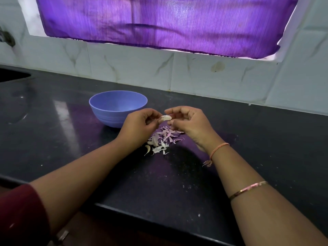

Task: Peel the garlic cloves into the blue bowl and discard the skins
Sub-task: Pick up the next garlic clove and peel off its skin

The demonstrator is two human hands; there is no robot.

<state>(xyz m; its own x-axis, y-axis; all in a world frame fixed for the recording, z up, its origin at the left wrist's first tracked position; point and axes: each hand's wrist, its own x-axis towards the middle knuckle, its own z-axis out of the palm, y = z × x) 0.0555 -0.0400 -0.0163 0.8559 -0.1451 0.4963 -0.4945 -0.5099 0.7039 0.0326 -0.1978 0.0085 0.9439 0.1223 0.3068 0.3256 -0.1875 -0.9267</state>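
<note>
Pinching a single garlic clove (166, 118) between them, a person's left hand (140, 125) and right hand (188, 121) meet at the centre of the frame above a dark countertop (53, 139). The fingers of both hands curl inward, each set gripping one end of the clove. A loose heap of pale and purplish skins (163, 139) lies on the counter just below the hands. The blue bowl (110, 119) stands upright left of centre, just behind the left hand. A purple curtain (159, 22) fills the top of the frame.
</note>
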